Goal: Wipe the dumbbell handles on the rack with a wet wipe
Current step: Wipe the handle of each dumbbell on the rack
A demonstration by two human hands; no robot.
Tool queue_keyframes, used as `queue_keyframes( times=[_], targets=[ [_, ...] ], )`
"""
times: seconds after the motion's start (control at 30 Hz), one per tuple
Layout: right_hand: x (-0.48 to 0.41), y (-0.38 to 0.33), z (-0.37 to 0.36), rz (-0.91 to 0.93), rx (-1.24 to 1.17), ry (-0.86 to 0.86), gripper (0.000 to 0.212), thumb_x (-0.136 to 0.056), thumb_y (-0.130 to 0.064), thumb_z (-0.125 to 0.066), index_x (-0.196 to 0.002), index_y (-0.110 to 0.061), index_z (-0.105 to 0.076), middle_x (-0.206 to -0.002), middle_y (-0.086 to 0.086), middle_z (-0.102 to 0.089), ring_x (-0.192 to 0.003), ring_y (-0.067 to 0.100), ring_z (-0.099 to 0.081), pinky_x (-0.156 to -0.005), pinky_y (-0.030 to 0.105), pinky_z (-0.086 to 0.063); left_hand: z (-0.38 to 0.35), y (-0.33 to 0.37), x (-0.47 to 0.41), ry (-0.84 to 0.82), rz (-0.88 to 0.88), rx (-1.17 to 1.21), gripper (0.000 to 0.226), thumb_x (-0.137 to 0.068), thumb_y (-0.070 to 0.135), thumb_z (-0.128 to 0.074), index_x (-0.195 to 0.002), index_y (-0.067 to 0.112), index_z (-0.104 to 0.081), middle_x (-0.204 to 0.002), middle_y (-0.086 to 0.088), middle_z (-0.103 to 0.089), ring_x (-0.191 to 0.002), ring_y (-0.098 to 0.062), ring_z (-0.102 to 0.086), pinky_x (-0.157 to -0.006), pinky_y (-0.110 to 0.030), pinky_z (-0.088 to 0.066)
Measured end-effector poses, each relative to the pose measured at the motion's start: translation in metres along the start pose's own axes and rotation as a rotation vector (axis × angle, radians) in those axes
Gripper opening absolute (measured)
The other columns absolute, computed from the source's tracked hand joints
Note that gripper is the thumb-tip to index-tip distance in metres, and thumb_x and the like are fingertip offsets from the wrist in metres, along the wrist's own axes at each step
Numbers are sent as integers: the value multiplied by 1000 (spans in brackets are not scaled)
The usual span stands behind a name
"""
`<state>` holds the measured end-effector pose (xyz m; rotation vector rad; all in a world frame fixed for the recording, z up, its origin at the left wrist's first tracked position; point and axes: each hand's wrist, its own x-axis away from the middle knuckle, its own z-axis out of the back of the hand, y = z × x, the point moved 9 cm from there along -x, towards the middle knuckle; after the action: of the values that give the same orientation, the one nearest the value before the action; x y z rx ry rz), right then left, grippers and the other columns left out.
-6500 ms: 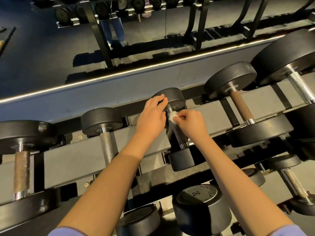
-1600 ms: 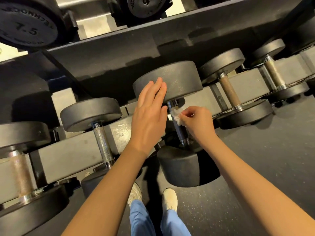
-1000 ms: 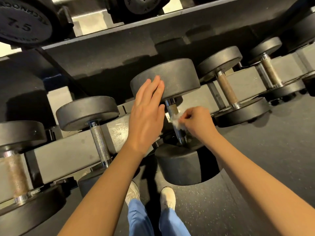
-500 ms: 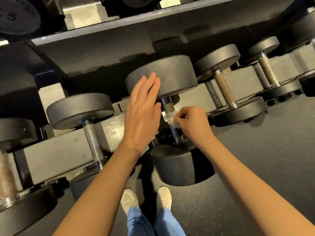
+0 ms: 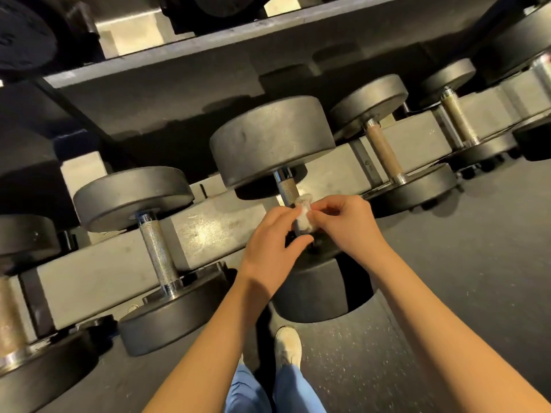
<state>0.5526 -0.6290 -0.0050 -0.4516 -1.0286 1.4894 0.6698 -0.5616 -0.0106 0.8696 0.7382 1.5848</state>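
A large black dumbbell lies on the grey rack rail, its knurled steel handle running toward me. A crumpled white wet wipe sits against the lower part of that handle. My right hand pinches the wipe from the right with fingertips and thumb. My left hand has curled in from the left, with its fingertips on the wipe and its thumb below it. The lower handle and part of the near head are hidden behind both hands.
A dumbbell with a silver handle lies to the left. Two with brownish handles lie to the right. An upper shelf with more weights overhangs the row. Dark rubber floor and my shoe are below.
My left hand has come off the far head of the dumbbell and dropped to the wipe at the handle. The right hand has stayed on the wipe and slid slightly down the handle.
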Motion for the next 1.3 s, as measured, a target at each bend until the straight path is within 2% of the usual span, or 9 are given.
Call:
queue_keyframes(
  times=[0.17, 0.3, 0.47, 0.6, 0.73, 0.83, 1.0, 1.17, 1.3],
  targets=[
    [3, 0, -2, -27, -161, -76, 25, -83, -2, -64, -79, -24, -74, -76, -2, -73, -76, 12, -68, -73, 24, -55, 7, 4, -9, 139, 31, -33, 31, -88, 19, -67, -119, 13, -64, -106, 1, -60, -89, -10, -54, -82, -26, -49],
    [8, 1, 4, 14, -151, -48, 24, -89, -6, -59, -100, -23, -72, -91, -11, -71, -84, 1, -65, -79, 15, -51, 27, -7, -14, 307, 73, 96, 13, -91, 22, -62, -103, 19, -68, -93, 4, -60, -83, -15, -59, -74, -44, -54],
    [18, 22, 13, 16, 176, 104, 29, -94, -21, -55, -121, -18, -65, -114, -5, -66, -101, 6, -57, -80, 14, -39, 37, -21, -27, 465, 131, 190, 12, -92, 22, -63, -103, 21, -69, -105, 5, -56, -95, -4, -55, -88, -28, -49],
    [24, 26, 13, 10, 104, 161, 32, -96, -25, -51, -126, -18, -60, -121, -2, -62, -113, 11, -53, -91, 25, -42, 26, -21, -35, 496, 164, 169, 19, -94, 21, -59, -109, 15, -69, -103, 6, -57, -92, -4, -57, -81, -12, -45],
    [26, 26, 13, 7, 100, 198, 34, -97, -29, -48, -127, -19, -60, -124, -3, -62, -115, 9, -51, -90, 20, -37, 27, -17, -33, 482, 74, 84, 22, -94, 20, -60, -113, 13, -67, -103, 4, -58, -91, -5, -55, -79, -11, -43],
    [27, 26, 13, 1, 110, 216, 33, -97, -29, -47, -124, -18, -62, -122, -3, -63, -113, 9, -52, -89, 21, -37, 23, -15, -32, 419, 26, -54, 18, -96, 21, -57, -95, 7, -70, -89, 2, -56, -77, -7, -51, -66, -7, -36],
    [28, 27, 14, -9, 123, 236, 32, -98, -28, -45, -120, -16, -65, -118, -2, -65, -110, 10, -53, -87, 20, -36, 4, -36, -15, 202, 107, -128, 15, -92, 19, -61, -93, 8, -72, -87, 2, -62, -78, -8, -52, -67, -11, -36],
    [29, 24, 15, 1, 120, 259, 29, -99, -25, -45, -114, -16, -67, -110, -5, -65, -98, 3, -49, -79, 19, -34, 35, -27, -34, 387, 175, 142, 10, -92, 20, -60, -85, 16, -68, -79, 3, -63, -72, -5, -55, -66, -22, -45],
    [30, 22, 15, 18, 136, 280, 28, -99, -23, -44, -108, -15, -70, -95, -9, -61, -90, 3, -48, -69, 7, -31, 24, -26, -31, 322, 187, 87, 13, -92, 20, -60, -88, 11, -69, -83, -2, -65, -75, -13, -59, -70, -33, -52]
  ],
)
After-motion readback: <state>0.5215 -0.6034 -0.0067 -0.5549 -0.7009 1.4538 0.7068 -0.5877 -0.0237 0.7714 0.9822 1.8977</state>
